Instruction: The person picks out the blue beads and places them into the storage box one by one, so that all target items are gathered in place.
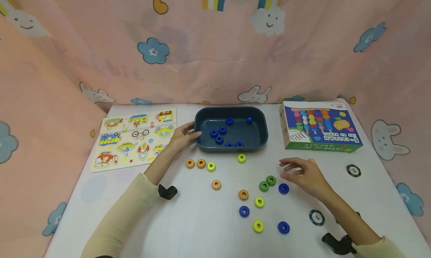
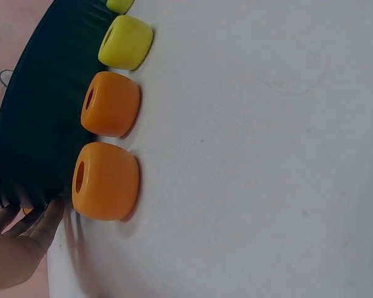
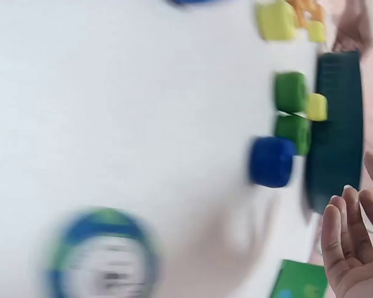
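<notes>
My left hand (image 1: 184,138) grips the left end of a dark blue-green tray (image 1: 232,149), thumb at the rim. Several blue beads (image 1: 222,130) lie in the tray. In the left wrist view, fingers (image 2: 46,230) touch the tray's end, beside two orange beads (image 2: 107,181). My right hand (image 1: 308,175) hovers above the table with fingers loosely extended and nothing held. Nearest to it are a blue bead (image 1: 284,188) and two green beads (image 1: 267,183). Yellow beads (image 1: 259,202), orange beads (image 1: 216,184) and other blue beads (image 1: 244,211) lie scattered in front of the tray.
A sticker-like picture board (image 1: 134,140) with vehicles lies at the left. A colourful toy box (image 1: 320,125) stands at the back right. Two round chips (image 1: 353,170) lie on the right side of the white table (image 1: 188,224). A pink patterned cloth (image 1: 188,74) hangs behind.
</notes>
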`<state>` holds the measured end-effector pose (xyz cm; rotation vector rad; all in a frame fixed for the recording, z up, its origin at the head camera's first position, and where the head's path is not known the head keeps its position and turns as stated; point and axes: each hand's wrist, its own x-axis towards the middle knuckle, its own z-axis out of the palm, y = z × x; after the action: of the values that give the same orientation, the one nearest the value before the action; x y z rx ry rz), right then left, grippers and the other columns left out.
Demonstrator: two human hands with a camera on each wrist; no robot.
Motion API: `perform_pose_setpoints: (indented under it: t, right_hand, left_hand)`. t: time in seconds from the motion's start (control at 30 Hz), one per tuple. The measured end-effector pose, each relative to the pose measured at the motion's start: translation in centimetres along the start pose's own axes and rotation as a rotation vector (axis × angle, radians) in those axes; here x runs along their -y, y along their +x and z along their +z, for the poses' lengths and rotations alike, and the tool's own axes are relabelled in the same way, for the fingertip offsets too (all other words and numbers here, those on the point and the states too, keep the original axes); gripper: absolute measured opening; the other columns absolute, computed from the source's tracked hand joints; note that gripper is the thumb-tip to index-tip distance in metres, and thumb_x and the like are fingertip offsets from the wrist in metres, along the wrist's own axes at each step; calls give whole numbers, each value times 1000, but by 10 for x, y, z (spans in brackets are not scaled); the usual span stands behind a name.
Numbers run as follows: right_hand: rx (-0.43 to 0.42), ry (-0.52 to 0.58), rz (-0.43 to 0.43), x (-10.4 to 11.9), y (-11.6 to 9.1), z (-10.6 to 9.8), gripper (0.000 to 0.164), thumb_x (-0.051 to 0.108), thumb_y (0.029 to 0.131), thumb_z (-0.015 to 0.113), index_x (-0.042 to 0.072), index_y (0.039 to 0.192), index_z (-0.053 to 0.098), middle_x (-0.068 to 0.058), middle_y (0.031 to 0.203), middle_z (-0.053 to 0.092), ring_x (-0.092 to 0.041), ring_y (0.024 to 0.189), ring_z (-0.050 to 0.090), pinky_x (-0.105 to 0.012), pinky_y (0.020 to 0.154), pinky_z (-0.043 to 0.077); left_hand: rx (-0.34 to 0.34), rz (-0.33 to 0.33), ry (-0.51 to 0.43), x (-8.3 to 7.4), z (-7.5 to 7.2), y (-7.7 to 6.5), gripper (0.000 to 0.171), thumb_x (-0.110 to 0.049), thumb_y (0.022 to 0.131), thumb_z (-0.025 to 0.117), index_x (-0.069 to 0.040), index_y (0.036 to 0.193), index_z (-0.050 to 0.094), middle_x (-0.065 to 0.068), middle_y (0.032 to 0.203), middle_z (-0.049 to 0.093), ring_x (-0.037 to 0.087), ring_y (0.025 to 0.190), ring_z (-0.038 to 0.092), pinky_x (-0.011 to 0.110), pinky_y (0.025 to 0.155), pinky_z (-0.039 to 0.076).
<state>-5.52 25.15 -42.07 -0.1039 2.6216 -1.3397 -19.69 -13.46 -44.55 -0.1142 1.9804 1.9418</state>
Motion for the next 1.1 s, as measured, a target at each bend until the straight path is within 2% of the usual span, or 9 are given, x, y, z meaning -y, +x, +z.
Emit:
perform_pose_setpoints:
  t: [0.13,0.23,0.43,0.63,0.87,1.1]
  right_hand:
    - [4,-14,9,-12,-22,9,45,22,76,78,5,114,63,-8,107,63,-25,92,56,-22,67,50]
    - [7,-44,6,-19,-32,18,43,18,72,80,7,111,65,-4,103,63,-22,89,55,-22,64,48]
    - [-21,-102,-14,-30,-36,30,34,6,69,80,11,101,67,2,94,61,-18,83,55,-22,58,48]
    - [-22,-91,8,-31,-35,29,34,10,70,80,13,102,67,2,93,61,-18,84,54,-22,59,48]
    - [-40,-56,-70,-12,-19,14,33,15,74,79,8,105,67,-2,98,64,-20,87,58,-23,65,50]
    - [-42,68,-90,20,25,5,36,18,80,74,3,112,63,-10,107,63,-26,93,59,-23,71,52]
  left_hand:
    - [-11,4,13,-1,0,-1,63,-11,85,68,-6,140,38,11,141,38,23,120,47,29,88,48]
    - [-14,5,18,-1,0,-2,63,-12,85,68,-6,140,38,11,141,39,23,120,47,28,88,48]
    - [-11,-4,8,-1,0,-2,64,-13,85,69,-7,140,38,10,142,38,23,119,47,29,89,48]
    - [-6,2,-3,0,1,-2,63,-12,85,68,-8,140,38,10,142,37,24,121,46,31,91,46]
    - [-20,6,-4,-1,1,-2,61,-11,85,68,-7,139,40,10,140,40,23,118,48,30,88,48]
    - [-16,8,-9,0,0,-2,62,-11,85,68,-6,139,40,11,140,40,24,118,49,30,87,49]
